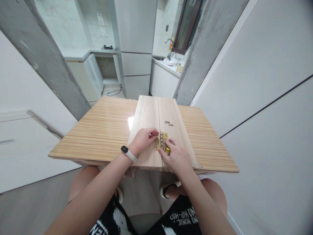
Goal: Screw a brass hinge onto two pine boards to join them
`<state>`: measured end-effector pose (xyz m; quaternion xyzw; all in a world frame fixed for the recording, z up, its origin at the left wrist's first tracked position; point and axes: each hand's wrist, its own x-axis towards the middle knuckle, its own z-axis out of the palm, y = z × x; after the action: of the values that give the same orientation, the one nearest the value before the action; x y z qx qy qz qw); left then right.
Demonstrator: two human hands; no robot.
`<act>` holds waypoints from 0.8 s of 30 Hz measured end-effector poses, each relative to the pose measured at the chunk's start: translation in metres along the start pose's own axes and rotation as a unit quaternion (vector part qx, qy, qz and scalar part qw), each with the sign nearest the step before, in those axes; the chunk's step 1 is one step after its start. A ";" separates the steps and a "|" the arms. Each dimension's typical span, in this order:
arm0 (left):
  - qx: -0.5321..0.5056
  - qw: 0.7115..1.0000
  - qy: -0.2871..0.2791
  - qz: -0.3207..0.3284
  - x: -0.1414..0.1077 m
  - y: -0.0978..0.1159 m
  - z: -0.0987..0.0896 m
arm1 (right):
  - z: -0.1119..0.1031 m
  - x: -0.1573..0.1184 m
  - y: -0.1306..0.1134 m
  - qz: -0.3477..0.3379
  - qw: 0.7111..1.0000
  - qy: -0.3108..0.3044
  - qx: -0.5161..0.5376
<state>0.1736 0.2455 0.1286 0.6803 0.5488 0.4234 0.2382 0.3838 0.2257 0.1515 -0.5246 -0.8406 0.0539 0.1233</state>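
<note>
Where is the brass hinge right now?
In the head view, the brass hinge lies over the seam between the two pale boards, between the left hand and the right hand, nearer the person than the screws.

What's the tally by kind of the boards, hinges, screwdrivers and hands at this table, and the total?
Boards: 2
Hinge: 1
Screwdriver: 1
Hands: 2
Total: 6
Not counted: small dark pieces, likely screws, too small to number.
</note>
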 end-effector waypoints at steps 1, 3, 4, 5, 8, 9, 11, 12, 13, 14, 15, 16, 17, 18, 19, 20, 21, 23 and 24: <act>-0.002 1.000 0.000 -0.002 0.000 0.000 0.000 | 0.000 0.000 0.000 -0.002 1.000 0.000 0.001; -0.003 1.000 0.004 -0.003 0.000 0.000 0.000 | -0.003 0.001 0.001 -0.001 1.000 0.010 0.012; -0.003 1.000 0.005 -0.002 0.000 0.000 0.000 | -0.007 0.003 0.002 0.001 0.999 0.023 0.024; -0.003 1.000 0.005 -0.001 0.000 0.000 0.000 | -0.013 0.005 0.004 0.006 0.998 0.043 0.041; -0.013 1.000 -0.001 -0.005 0.000 0.000 -0.001 | -0.044 0.017 0.010 0.002 0.981 0.139 0.135; -0.017 1.000 -0.003 -0.008 0.000 0.000 -0.001 | -0.057 0.021 0.011 -0.014 0.968 0.172 0.180; -0.022 1.000 -0.005 -0.010 0.000 0.000 -0.001 | -0.082 0.030 0.012 -0.044 0.939 0.218 0.262; -0.022 1.000 -0.005 -0.009 0.000 0.000 -0.002 | -0.093 0.035 0.011 -0.055 0.923 0.222 0.311; -0.023 1.000 -0.006 -0.009 0.000 0.000 -0.001 | -0.101 0.039 0.009 -0.059 0.898 0.218 0.378; -0.025 1.000 -0.007 -0.010 0.000 0.000 -0.001 | -0.107 0.043 0.006 -0.064 0.867 0.213 0.447; -0.028 1.000 -0.007 -0.012 0.000 0.000 -0.001 | -0.110 0.047 0.003 -0.074 0.831 0.206 0.511; -0.032 0.999 -0.007 -0.013 0.000 0.000 -0.001 | -0.111 0.050 -0.001 -0.086 0.796 0.196 0.565; -0.036 0.999 -0.007 -0.015 0.001 0.000 0.000 | -0.109 0.054 -0.006 -0.096 0.766 0.187 0.608; -0.040 0.999 -0.007 -0.016 0.001 0.000 0.000 | -0.105 0.058 -0.010 -0.104 0.740 0.178 0.640; -0.042 0.999 -0.007 -0.016 0.001 0.000 0.000 | -0.100 0.062 -0.014 -0.106 0.720 0.171 0.664; -0.042 0.999 -0.007 -0.016 0.001 0.000 0.000 | -0.094 0.066 -0.017 -0.103 0.703 0.167 0.683; -0.041 0.999 -0.007 -0.017 0.001 0.000 0.000 | -0.088 0.069 -0.020 -0.099 0.690 0.161 0.699; -0.037 0.999 -0.005 -0.018 0.001 0.000 0.000 | -0.076 0.076 -0.024 -0.095 0.671 0.147 0.720; -0.035 0.999 -0.003 -0.017 0.001 -0.001 0.001 | -0.070 0.079 -0.026 -0.094 0.665 0.139 0.728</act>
<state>0.1737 0.2468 0.1280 0.6636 0.5441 0.4361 0.2710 0.3469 0.2820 0.2362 -0.1872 -0.5519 0.5628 0.5861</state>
